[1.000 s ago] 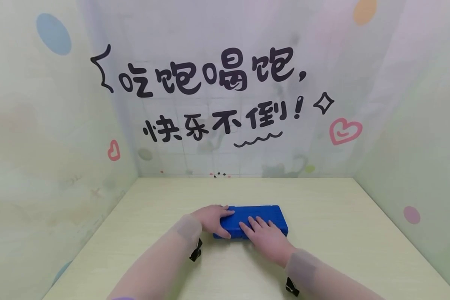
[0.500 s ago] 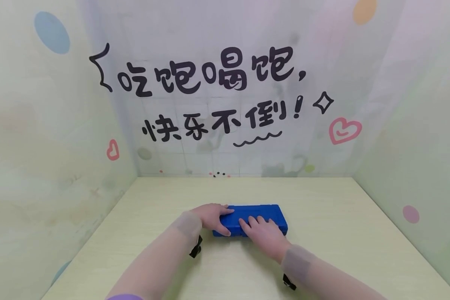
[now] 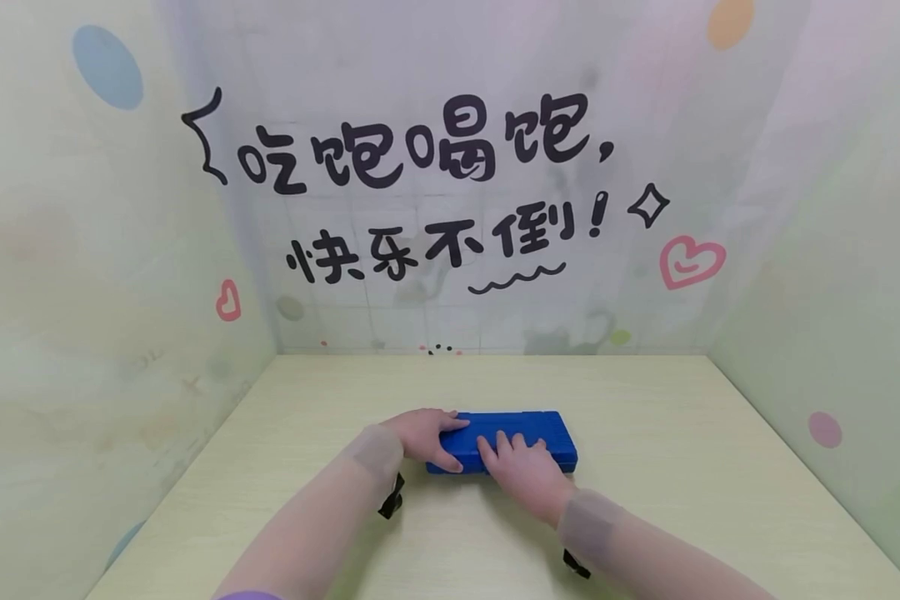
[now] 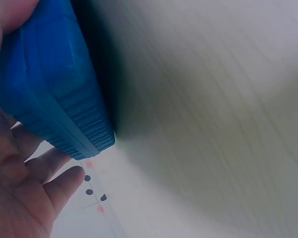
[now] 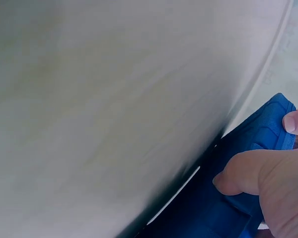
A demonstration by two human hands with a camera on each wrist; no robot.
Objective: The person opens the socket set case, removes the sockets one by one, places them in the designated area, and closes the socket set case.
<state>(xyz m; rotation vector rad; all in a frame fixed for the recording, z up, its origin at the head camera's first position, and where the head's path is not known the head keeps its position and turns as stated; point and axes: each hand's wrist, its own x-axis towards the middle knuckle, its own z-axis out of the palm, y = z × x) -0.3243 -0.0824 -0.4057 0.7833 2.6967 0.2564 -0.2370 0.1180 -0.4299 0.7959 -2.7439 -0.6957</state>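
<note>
A closed blue plastic case [image 3: 513,422] with ribbed ends lies flat on the light wood table [image 3: 637,417]. My left hand [image 3: 422,436] holds its left end, thumb at the front edge and index finger over the top. The left wrist view has the ribbed end of the case [image 4: 59,99] between the thumb and spread fingers [image 4: 67,186]. The right hand [image 3: 531,479] grips the front edge, its bent fingers resting on the lid. Hidden from the head view, the right thumb [image 5: 243,171] presses on the front face by a latch-like part.
A printed back wall [image 3: 450,317] with large dark lettering stands behind the table. Plain pale side walls with coloured dots, the left wall [image 3: 105,333] and the right wall [image 3: 832,317], flank it. Each wrist carries a strapped black device, such as the left one [image 3: 392,497].
My right hand has shifted slightly left and its fingers have bent more over the front edge of the case. The left hand and the case stay in place.
</note>
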